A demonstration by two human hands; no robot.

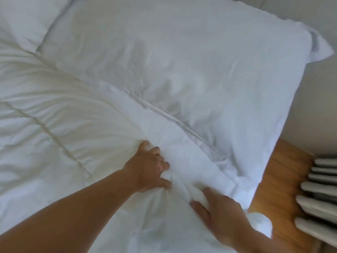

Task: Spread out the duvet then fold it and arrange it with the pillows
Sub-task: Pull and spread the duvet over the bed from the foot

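Observation:
A white quilted duvet (54, 125) covers the left and lower part of the bed, creased toward its near right corner. My left hand (147, 168) grips a bunch of the duvet fabric there, fingers curled into it. Just to its right, my right hand (218, 212) grips another fold of the same duvet near the bed's edge. A large white pillow (182, 61) lies beyond the hands, with the duvet's edge lapping against it. The corner of a second white pillow (23, 19) shows at the top left.
A wooden floor (279, 189) runs along the bed's right side. A white ribbed radiator (321, 194) stands at the right edge. A pale wall (300, 11) lies behind the pillows.

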